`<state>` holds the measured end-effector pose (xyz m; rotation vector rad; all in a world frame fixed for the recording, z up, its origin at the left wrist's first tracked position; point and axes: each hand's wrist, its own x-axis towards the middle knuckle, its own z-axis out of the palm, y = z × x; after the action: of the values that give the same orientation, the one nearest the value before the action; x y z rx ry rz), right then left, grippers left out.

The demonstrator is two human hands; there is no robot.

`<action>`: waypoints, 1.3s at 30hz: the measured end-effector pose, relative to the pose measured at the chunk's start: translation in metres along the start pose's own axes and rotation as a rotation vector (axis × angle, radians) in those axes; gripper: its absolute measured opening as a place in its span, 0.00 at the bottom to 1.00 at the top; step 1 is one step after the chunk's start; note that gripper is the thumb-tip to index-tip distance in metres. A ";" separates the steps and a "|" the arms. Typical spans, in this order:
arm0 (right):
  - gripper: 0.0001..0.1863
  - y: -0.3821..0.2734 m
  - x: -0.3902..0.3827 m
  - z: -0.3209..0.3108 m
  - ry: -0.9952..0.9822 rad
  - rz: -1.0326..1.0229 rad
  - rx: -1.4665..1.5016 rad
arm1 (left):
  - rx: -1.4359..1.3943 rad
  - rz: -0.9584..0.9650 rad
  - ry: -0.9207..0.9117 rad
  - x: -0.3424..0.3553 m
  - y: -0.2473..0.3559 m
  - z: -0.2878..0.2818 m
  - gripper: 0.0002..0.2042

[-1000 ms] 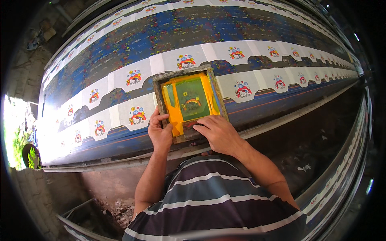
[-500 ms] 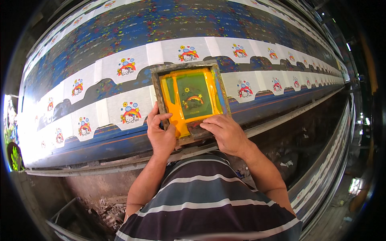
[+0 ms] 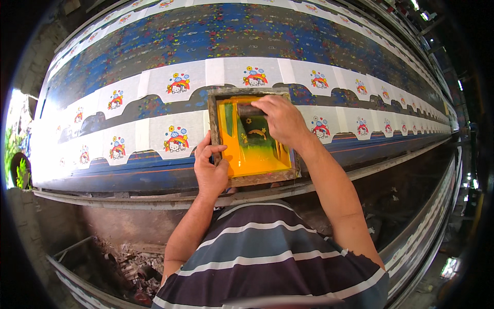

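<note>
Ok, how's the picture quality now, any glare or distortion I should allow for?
Head view: glare washes out the white pieces at far left; head view: fisheye bends the table's near edge, corners go black; head view: the frame, left hand and right hand look fairly sharp.

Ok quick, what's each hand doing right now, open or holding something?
Left hand: closed on the near left side of the wooden frame.
Right hand: closed on the dark squeegee inside it.
</note>
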<state>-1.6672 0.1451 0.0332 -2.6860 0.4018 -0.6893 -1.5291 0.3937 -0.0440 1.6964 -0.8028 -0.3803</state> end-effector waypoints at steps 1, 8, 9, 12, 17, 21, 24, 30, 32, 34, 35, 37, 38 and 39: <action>0.26 0.004 0.004 0.001 0.033 -0.011 -0.009 | -0.001 -0.011 -0.001 0.000 0.001 0.000 0.18; 0.28 -0.004 -0.023 0.002 -0.086 0.002 0.023 | 0.081 0.007 -0.022 -0.001 0.008 -0.002 0.17; 0.28 -0.012 -0.032 0.001 -0.088 -0.007 0.021 | 0.076 0.005 -0.021 0.000 0.008 -0.002 0.17; 0.24 -0.034 -0.060 -0.002 -0.090 -0.031 0.050 | 0.068 0.015 -0.021 0.001 0.008 -0.002 0.17; 0.23 -0.073 -0.095 -0.009 -0.104 -0.029 0.078 | 0.031 0.033 -0.016 0.000 0.007 -0.003 0.17; 0.27 -0.089 -0.109 -0.016 -0.141 0.002 0.119 | 0.033 0.018 -0.021 0.001 0.007 -0.003 0.18; 0.27 -0.087 -0.115 -0.023 -0.165 0.026 0.210 | -0.060 -0.030 -0.034 0.003 0.008 -0.004 0.17; 0.26 -0.068 -0.153 -0.044 0.161 0.174 0.224 | -0.104 0.001 0.012 0.003 0.017 0.001 0.15; 0.24 -0.053 -0.173 -0.050 0.287 0.319 0.253 | -0.140 0.091 -0.005 0.000 0.023 0.015 0.17; 0.23 -0.037 -0.195 -0.057 0.368 0.489 0.330 | -0.185 0.130 -0.024 -0.007 0.031 0.041 0.17; 0.23 -0.028 -0.206 -0.061 0.397 0.538 0.426 | -0.182 0.148 -0.020 -0.010 0.035 0.056 0.18; 0.23 -0.008 -0.226 -0.073 0.394 0.569 0.420 | -0.237 0.146 -0.035 -0.015 0.041 0.090 0.18; 0.23 0.002 -0.235 -0.079 0.402 0.575 0.424 | -0.250 0.144 -0.036 -0.017 0.044 0.108 0.18; 0.24 0.012 -0.243 -0.085 0.402 0.576 0.417 | -0.208 0.147 -0.027 -0.020 0.047 0.123 0.18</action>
<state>-1.9173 0.1976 -0.0008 -1.8981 0.9627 -0.9885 -1.6352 0.3132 -0.0379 1.4331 -0.8710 -0.3722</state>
